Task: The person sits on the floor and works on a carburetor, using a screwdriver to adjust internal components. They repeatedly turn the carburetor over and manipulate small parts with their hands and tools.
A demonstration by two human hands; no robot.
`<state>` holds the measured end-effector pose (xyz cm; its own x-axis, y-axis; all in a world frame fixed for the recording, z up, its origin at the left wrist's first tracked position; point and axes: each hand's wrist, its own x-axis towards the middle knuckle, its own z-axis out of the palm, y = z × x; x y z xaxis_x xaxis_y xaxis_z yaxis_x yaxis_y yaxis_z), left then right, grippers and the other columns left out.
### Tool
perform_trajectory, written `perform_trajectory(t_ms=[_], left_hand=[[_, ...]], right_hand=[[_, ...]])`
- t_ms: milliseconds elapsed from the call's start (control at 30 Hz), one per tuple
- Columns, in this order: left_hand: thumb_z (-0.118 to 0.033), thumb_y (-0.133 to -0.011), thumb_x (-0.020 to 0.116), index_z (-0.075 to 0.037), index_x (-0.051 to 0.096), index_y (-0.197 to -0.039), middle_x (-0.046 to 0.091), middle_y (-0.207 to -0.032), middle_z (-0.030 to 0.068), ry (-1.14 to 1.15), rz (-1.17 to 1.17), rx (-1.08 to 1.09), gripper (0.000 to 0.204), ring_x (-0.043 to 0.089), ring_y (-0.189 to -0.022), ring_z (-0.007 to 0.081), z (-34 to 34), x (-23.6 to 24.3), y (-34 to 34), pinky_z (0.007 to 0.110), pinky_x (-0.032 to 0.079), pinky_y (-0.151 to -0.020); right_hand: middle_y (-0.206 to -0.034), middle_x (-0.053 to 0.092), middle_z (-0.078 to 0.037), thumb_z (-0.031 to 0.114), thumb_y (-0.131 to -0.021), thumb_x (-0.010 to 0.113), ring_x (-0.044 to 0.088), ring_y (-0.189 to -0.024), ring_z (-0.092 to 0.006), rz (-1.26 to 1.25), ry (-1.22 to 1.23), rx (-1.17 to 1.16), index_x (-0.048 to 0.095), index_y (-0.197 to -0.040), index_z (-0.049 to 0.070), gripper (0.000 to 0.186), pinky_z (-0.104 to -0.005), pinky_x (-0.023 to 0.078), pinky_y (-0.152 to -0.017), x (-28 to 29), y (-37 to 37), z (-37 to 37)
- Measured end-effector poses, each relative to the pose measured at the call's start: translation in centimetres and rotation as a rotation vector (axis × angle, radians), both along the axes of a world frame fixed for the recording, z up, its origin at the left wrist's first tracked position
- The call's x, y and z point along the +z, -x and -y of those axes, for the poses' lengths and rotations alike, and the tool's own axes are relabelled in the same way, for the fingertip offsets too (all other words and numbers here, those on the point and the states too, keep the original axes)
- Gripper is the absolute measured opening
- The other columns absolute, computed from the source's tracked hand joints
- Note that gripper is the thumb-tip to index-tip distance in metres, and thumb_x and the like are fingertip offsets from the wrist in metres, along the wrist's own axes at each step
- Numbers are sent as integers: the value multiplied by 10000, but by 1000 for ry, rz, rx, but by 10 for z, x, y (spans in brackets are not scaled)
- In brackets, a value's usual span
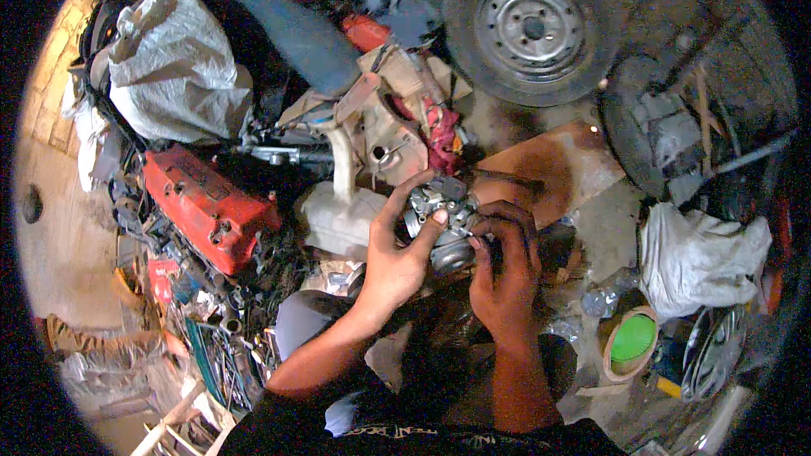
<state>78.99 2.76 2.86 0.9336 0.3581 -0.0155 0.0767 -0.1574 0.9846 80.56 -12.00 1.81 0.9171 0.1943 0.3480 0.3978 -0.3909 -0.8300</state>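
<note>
Near the middle of the head view, a grey metal carburetor (443, 218) is held up in front of me. My left hand (399, 247) is closed around its left side, the thumb pressed on the front face. On the other side, my right hand (505, 266) has its fingers curled against the carburetor's right edge. Whether those fingertips also pinch a small part is hidden. A round cup-like section shows at the carburetor's lower end. Just behind it stands a whitish plastic container (338, 215) with a neck.
A red engine cover (207, 207) and white sacks (173, 63) lie to the left. A wheel with tyre (534, 29) rests at the far right. Tools in a tray (232, 363) sit lower left. A green-lined round container (632, 338) and a white bag (701, 262) are on the right.
</note>
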Motion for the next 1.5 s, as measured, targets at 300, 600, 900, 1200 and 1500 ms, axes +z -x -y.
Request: perform_trajectory(t_ms=[300,600,900,1200,1500], left_hand=[[-61,-931,688,2,573,-1345,671,-1217,135,-42,-49,359,434,607,-1134,173,-52,-16,39,332,456,-1031],[-120,-953,662,-8,560,-1364,646,-1263,136,-137,235,736,438,570,-1202,216,-66,13,156,353,412,-1069],[-90,-761,626,-15,433,-1500,433,-1548,156,37,354,482,768,389,-1440,287,-33,63,314,386,337,-1168],[-109,-820,771,-25,360,-1548,521,-1434,145,-31,498,394,840,568,-1223,193,49,119,391,359,479,-1041],[-42,-806,811,-19,369,-1524,585,-1342,142,112,574,484,844,607,-1188,208,87,115,405,365,496,-1044]], right_hand=[[-1193,615,-199,10,-889,640,581,-1159,-400,-26,-8,392,588,-1140,24,257,-474,463,-1029,-37,-15,-67],[-1214,593,-259,57,-928,618,560,-1168,-487,303,-31,727,559,-1239,17,319,-522,470,-1002,4,58,-113],[-1216,574,-203,-23,-888,624,595,-1131,-414,364,-202,861,575,-1098,12,218,-471,495,-961,90,196,-65],[-1168,612,-169,-92,-823,660,624,-1092,-364,513,-278,771,586,-1070,21,281,-437,510,-920,129,258,5],[-1145,662,-184,-76,-815,686,649,-1070,-359,550,-356,831,603,-1026,19,246,-425,514,-913,124,266,22]])
